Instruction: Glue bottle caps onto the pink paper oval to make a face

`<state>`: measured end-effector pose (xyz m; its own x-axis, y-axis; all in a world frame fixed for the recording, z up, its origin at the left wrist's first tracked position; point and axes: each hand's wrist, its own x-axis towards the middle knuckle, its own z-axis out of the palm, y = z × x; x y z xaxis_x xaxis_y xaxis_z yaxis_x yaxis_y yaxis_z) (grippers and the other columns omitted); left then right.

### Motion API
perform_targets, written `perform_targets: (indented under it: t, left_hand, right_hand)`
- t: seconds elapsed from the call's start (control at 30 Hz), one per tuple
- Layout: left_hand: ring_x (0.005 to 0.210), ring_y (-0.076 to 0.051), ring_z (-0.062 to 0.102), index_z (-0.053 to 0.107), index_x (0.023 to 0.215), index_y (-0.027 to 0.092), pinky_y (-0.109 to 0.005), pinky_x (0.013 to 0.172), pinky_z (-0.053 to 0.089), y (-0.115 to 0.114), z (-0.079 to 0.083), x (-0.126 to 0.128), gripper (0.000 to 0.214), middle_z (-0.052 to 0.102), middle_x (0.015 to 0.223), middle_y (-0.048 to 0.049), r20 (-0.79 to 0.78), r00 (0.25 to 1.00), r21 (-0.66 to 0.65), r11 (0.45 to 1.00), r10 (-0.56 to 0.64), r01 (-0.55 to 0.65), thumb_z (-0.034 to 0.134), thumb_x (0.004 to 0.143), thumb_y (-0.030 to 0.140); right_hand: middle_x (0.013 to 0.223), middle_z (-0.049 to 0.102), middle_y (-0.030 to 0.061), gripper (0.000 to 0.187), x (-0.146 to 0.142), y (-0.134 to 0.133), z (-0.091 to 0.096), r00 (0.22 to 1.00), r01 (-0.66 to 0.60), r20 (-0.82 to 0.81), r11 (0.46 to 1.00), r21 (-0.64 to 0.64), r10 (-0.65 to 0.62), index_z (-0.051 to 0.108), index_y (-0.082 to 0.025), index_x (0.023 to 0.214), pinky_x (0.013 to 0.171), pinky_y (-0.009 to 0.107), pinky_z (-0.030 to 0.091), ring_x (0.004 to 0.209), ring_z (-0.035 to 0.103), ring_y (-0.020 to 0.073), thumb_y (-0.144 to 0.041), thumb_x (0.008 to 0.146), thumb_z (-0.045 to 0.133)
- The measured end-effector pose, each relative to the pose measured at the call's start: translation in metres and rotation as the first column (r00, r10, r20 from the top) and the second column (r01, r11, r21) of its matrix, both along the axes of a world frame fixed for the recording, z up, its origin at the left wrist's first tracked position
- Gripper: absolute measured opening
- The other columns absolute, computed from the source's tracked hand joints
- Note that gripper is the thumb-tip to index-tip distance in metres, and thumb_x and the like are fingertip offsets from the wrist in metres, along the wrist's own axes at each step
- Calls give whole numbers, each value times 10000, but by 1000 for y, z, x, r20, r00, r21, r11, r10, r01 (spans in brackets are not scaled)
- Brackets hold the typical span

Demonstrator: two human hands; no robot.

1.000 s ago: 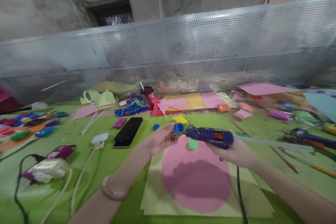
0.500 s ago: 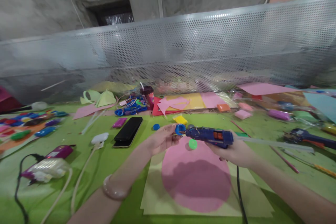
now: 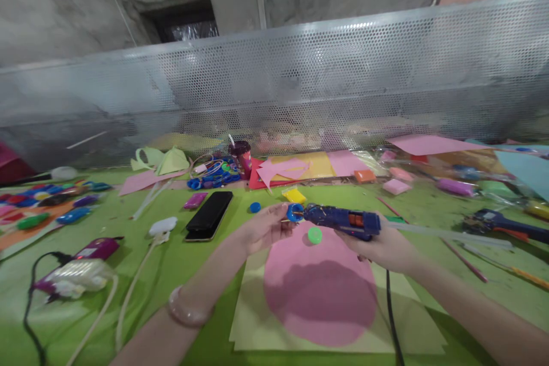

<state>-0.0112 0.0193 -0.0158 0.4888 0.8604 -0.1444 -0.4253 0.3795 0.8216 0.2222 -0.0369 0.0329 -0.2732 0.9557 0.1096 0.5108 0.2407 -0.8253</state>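
Between the fingers of my left hand (image 3: 268, 227) is a blue bottle cap (image 3: 294, 212), its hollow side turned toward the glue gun. My right hand (image 3: 381, 246) grips the dark blue glue gun (image 3: 345, 221), whose nozzle points left into the cap. A long clear glue stick (image 3: 454, 234) sticks out of the gun's back. Below the gun, a green cap (image 3: 314, 235) lies at the top of a pink paper circle (image 3: 321, 297), which rests on pale yellow sheets (image 3: 253, 331). Another blue cap (image 3: 255, 207) is on the table left of my fingers.
A black phone (image 3: 210, 215), a white charger (image 3: 163, 226) and a purple power strip (image 3: 96, 247) lie to the left. Behind are a cup with a straw (image 3: 241, 158) and coloured paper (image 3: 317, 166). A second glue gun (image 3: 506, 224) lies right. A perforated metal panel (image 3: 274, 86) stands behind.
Almost nothing differs. The blue cap and the nozzle of the glue gun have shifted very slightly, with the nozzle still at the cap.
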Motion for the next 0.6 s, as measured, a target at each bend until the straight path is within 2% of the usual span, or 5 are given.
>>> perform_targets:
  t: [0.37, 0.6]
  left_hand:
    - [581, -93, 609, 654, 836, 136, -205, 583, 471, -1, 2, 2, 228, 653, 691, -25, -4, 1000, 9, 1000, 3, -3, 754, 715, 301]
    - [583, -96, 612, 651, 837, 126, -211, 589, 479, -2, 2, 1, 188, 655, 702, -37, -1, 1000, 2, 1000, 9, -9, 723, 752, 278]
  right_hand:
    - [467, 487, -29, 283, 1, 0, 1, 999, -32, -10, 999, -10, 32, 529, -188, 652, 378, 235, 423, 393, 496, 116, -463, 700, 578]
    - [467, 485, -26, 275, 0, 0, 2, 1000, -15, -11, 1000, -8, 15, 526, -191, 631, 371, 235, 423, 398, 499, 120, -453, 692, 583]
